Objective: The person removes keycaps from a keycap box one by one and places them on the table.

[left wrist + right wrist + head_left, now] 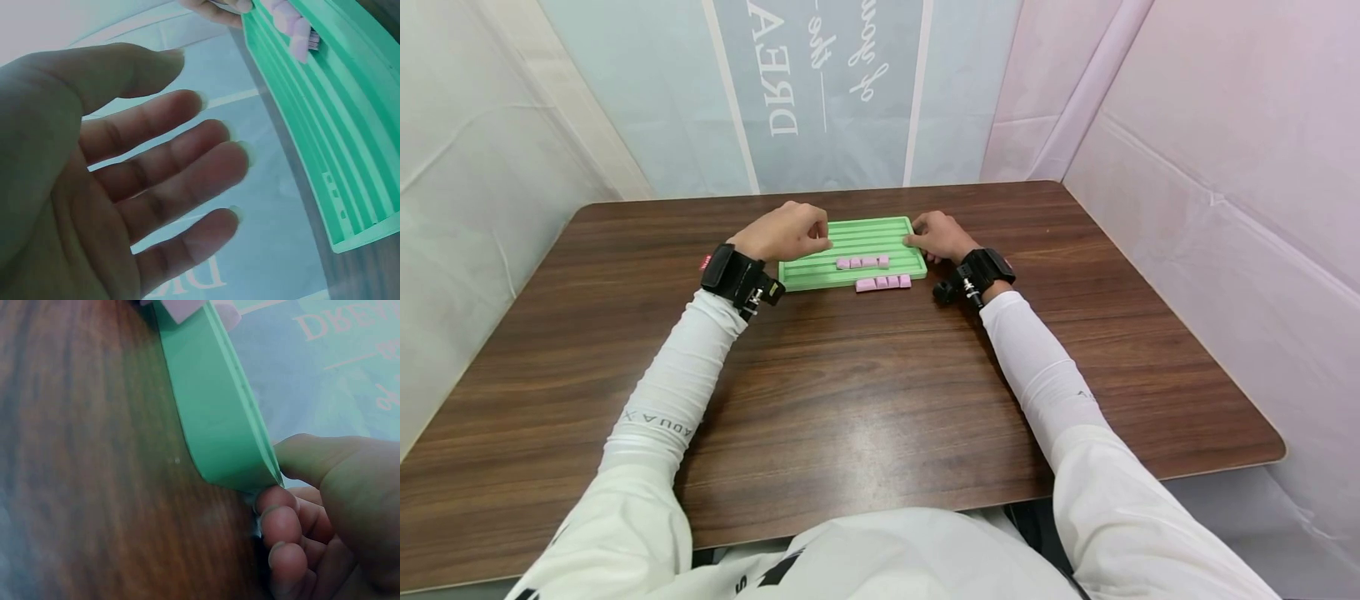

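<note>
A green ridged tray point(811, 274) lies near the far edge of the table. Four-sided pink blocks stand in a short row point(862, 262) inside it, and a second row of pink blocks point(883, 283) sits along its front side. My right hand point(942, 237) grips the tray's right end, thumb on the rim and the other fingers curled beneath the edge in the right wrist view. By the tray's left end hovers my left hand point(790, 232). Its fingers are loosely bent and hold nothing, with the palm point(81, 206) facing the left wrist camera.
The brown wooden table point(865, 383) reaches out on all sides of the tray. Behind it hangs a blue-grey curtain point(850, 150) with lettering, and pale sheets point(1240, 167) close in the sides. Wrist cameras point(741, 277) are strapped to both wrists.
</note>
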Demonstrator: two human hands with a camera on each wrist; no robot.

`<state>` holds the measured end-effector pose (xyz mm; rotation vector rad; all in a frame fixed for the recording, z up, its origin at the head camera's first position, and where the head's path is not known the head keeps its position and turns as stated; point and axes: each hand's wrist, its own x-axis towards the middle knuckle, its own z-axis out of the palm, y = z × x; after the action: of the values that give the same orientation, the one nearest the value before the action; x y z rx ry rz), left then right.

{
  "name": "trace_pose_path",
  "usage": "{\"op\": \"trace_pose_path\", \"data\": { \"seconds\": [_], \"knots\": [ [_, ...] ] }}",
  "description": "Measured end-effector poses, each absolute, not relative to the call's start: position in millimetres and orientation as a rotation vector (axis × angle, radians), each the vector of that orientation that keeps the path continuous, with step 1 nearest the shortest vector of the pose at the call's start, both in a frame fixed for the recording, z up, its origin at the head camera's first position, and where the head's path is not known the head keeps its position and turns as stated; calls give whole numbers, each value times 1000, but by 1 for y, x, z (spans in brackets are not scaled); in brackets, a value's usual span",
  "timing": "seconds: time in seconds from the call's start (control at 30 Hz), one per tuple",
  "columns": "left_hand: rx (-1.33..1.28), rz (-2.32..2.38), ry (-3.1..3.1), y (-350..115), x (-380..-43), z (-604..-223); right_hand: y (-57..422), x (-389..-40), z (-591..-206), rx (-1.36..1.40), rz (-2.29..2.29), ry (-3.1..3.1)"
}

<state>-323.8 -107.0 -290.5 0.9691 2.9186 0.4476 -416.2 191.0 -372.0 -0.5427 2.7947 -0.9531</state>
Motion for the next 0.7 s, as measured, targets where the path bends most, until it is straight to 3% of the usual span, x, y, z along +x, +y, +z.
{"op": "trace_pose_path", "data": {
  "seconds": [0.33, 0.7],
  "knots": [
    [913, 452, 2919, -102, -336, -307, 191, -416, -370, -528, -958, 2789],
    [1032, 413, 2905, -89, -339, -328, 191, -416, -371, -534, -935, 2799]
  ]
}}
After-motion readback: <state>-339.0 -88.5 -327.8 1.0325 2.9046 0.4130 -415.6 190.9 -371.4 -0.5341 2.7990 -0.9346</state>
